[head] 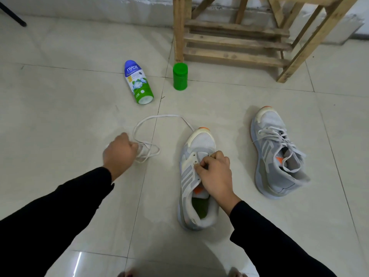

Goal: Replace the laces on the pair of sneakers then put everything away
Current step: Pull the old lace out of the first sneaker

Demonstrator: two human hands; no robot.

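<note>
Our left hand (117, 152) clamps the bunched lace (159, 115); our right hand (214, 172) pinches the sneaker (201, 142) by its eyelets. We fear a pull toward 9 o'clock snags the lace at the toe.

Bare floor (235, 126) between near sneaker (199, 142) and laced sneaker (275, 156); wooden rack (235, 43) beyond

The floor (60, 100) is laid with large, pale, glossy tiles set apart by thin grey grout lines, and a short bright streak of reflected light (78, 260) shows on a tile near the bottom edge. At the top runs a whitish, scuffed wall (99, 5). Against it stands a rough frame of bare wooden slats (235, 41), and a slanting black leg (14, 16) touches the floor in the far left corner.
</note>
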